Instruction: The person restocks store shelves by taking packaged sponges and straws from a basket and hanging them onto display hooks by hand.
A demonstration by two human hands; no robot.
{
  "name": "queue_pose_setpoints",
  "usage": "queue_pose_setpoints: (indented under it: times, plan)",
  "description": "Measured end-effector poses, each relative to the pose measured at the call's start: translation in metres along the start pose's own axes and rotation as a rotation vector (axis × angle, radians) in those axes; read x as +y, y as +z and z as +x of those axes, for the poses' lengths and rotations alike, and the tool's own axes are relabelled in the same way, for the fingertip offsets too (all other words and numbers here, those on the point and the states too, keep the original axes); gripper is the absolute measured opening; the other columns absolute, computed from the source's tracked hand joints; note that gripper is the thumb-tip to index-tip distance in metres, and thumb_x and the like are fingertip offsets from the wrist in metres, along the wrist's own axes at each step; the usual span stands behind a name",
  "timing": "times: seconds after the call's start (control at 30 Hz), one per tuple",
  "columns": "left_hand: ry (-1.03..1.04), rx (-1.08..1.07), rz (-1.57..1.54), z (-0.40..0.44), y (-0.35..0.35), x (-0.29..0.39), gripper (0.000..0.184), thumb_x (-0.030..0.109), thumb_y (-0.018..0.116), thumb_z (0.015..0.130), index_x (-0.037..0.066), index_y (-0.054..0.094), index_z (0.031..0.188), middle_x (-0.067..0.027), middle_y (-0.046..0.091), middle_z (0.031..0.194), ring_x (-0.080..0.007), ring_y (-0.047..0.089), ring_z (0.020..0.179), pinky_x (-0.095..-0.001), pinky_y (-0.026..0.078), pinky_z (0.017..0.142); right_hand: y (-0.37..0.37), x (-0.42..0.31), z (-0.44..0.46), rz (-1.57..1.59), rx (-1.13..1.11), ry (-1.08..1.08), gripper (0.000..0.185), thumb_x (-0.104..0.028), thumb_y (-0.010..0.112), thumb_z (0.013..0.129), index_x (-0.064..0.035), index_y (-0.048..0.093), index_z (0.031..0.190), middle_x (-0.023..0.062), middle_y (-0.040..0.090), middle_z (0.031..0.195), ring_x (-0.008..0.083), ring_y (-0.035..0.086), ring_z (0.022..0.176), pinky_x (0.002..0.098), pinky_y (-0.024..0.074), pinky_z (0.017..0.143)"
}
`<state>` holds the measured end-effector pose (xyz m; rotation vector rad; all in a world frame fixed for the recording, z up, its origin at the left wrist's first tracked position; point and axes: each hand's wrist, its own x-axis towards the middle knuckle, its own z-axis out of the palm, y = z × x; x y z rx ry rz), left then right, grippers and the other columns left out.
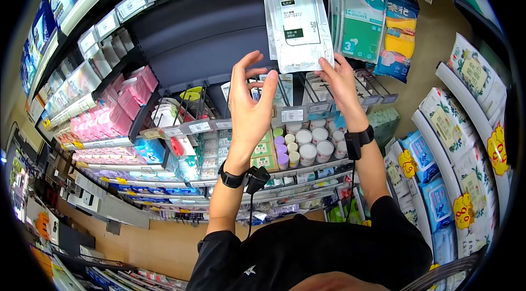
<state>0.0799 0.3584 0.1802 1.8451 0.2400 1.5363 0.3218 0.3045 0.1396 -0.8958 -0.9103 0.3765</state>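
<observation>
A flat white packet (300, 22) with "50" printed on it hangs high on the shelf's back panel, in front of similar packets. Thin coloured sticks like straws show near its top. My right hand (341, 84) pinches its lower right corner, thumb on the front and fingers partly hidden behind. Left of the packet's lower edge, my left hand (251, 96) is raised with fingers curved and spread, holding nothing. Just right of the white packet hang green-and-white packets (361, 22) and a blue-and-yellow packet (399, 36).
Metal hooks with price tags (292, 114) jut out below my hands. Lower down stand white tubs (308, 153) and small purple-lidded containers (281, 148). Pink packs (118, 113) fill shelves at left. Blue wipes packs (435, 198) and tissue packs (440, 121) line the right-hand shelves.
</observation>
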Motion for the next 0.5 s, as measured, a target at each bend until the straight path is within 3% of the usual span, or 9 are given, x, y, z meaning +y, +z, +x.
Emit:
queue_pose_setpoints:
  times: [0.17, 0.27, 0.33, 0.37, 0.4, 0.5]
  plan:
    - [-0.045, 0.002, -0.004, -0.015, -0.009, 0.001, 0.047, 0.019, 0.066, 0.097, 0.0, 0.051, 0.137, -0.0153, 0.057, 0.136, -0.0182, 0.062, 0.11, -0.0312, 0.052, 0.088, 0.001, 0.02, 0.008, -0.064, 0.026, 0.014, 0.042, -0.014, 0.07, 0.096, 0.0044, 0.049, 0.127, 0.0133, 0.069, 0.112, 0.0159, 0.068, 0.091, 0.0295, 0.0567, 0.081]
    - [-0.032, -0.008, 0.0, -0.024, -0.012, -0.003, 0.045, 0.02, 0.064, 0.099, 0.0, 0.051, 0.138, -0.0139, 0.057, 0.137, -0.0157, 0.061, 0.111, -0.0298, 0.052, 0.088, -0.003, 0.03, 0.008, -0.263, 0.003, 0.088, 0.049, -0.016, 0.071, 0.096, 0.0037, 0.046, 0.133, 0.0138, 0.066, 0.119, 0.0171, 0.065, 0.104, 0.032, 0.0533, 0.092]
    - [-0.066, -0.018, 0.002, -0.033, -0.012, -0.003, 0.044, 0.02, 0.064, 0.099, 0.001, 0.052, 0.137, -0.0131, 0.057, 0.136, -0.0155, 0.06, 0.111, -0.0305, 0.052, 0.089, -0.01, 0.041, 0.004, -0.378, -0.038, -0.016, 0.063, -0.018, 0.074, 0.092, 0.0053, 0.041, 0.141, 0.0202, 0.056, 0.137, 0.0247, 0.057, 0.124, 0.0362, 0.0475, 0.104]
    - [-0.182, -0.032, -0.029, -0.038, -0.012, 0.002, 0.043, 0.019, 0.065, 0.099, 0.002, 0.053, 0.136, -0.0117, 0.058, 0.135, -0.0163, 0.06, 0.112, -0.0312, 0.051, 0.092, -0.006, 0.033, -0.005, -0.413, 0.004, 0.025, 0.076, -0.021, 0.076, 0.091, 0.0058, 0.033, 0.148, 0.0248, 0.041, 0.152, 0.0319, 0.042, 0.141, 0.0411, 0.0368, 0.115]
    - [-0.187, -0.038, -0.037, -0.043, -0.011, 0.002, 0.043, 0.019, 0.065, 0.099, 0.002, 0.053, 0.136, -0.0117, 0.058, 0.135, -0.0163, 0.06, 0.112, -0.0312, 0.051, 0.092, -0.008, 0.029, -0.011, -0.467, 0.014, 0.037, 0.084, -0.024, 0.077, 0.09, 0.0047, 0.028, 0.153, 0.0263, 0.032, 0.159, 0.0373, 0.03, 0.149, 0.0438, 0.0274, 0.121]
    - [-0.13, -0.034, -0.067, -0.055, -0.006, -0.007, 0.044, 0.019, 0.066, 0.098, 0.005, 0.054, 0.138, -0.0104, 0.058, 0.134, -0.0172, 0.06, 0.111, -0.0289, 0.051, 0.092, -0.016, 0.016, -0.038, -0.489, -0.002, -0.044, 0.083, -0.025, 0.076, 0.091, 0.0014, 0.029, 0.154, 0.0259, 0.033, 0.158, 0.038, 0.032, 0.148, 0.0437, 0.0259, 0.122]
